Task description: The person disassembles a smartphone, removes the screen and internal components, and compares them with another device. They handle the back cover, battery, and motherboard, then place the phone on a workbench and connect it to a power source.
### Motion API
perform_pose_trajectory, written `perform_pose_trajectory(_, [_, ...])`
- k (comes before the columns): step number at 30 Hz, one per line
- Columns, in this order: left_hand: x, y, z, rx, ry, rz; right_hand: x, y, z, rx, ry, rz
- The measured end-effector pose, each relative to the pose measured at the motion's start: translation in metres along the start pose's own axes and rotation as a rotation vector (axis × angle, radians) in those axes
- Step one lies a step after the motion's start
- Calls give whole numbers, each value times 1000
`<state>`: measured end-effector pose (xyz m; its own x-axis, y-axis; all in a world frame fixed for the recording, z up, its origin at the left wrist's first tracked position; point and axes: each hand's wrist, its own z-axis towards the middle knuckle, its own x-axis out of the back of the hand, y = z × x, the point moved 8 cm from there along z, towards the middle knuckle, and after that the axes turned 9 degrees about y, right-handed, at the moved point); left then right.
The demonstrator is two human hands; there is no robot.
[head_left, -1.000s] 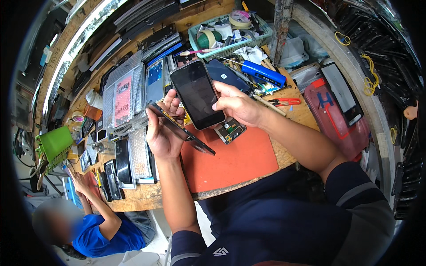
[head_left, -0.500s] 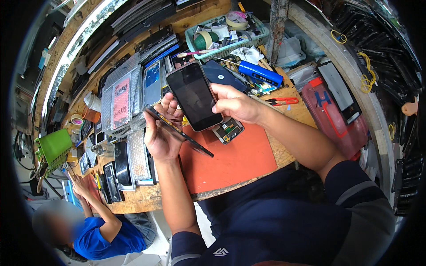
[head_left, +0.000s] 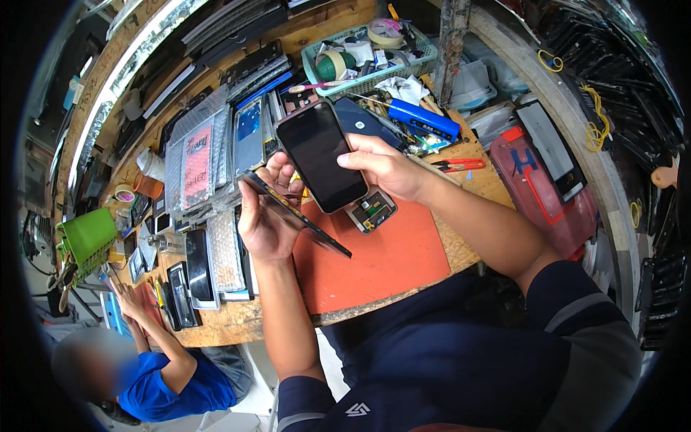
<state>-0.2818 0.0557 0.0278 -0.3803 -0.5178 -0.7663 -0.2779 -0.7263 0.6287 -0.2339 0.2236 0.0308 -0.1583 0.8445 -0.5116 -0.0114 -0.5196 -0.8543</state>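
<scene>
The left hand [head_left: 263, 232] grips a thin dark panel [head_left: 314, 229] in its fingers, tilted above the orange mat [head_left: 374, 266]; the right hand [head_left: 385, 167] grasps the phone [head_left: 324, 160], just far-right of that panel; work looks midway, both pieces lifted, neither set down.

Open device [head_left: 376, 211] is partly masked by black-screened phone [head_left: 322, 160]; some fingers of right hand [head_left: 386, 169] are hidden behind it. Co-worker's head [head_left: 93, 363] is blurred.
</scene>
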Motion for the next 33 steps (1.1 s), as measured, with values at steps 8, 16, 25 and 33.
perform_pose_trajectory(8, [5,-8,2,0,-63,12,8,14,5,35,61,87])
perform_pose_trajectory(16, [5,-10,0,11,-24,6,10,12,5,68,106,13])
perform_pose_trajectory(25, [11,-5,3,16,-29,25,4,2,0,125,51,-87])
perform_pose_trajectory(33, [7,-4,2,26,-39,27,10,4,2,100,70,-115])
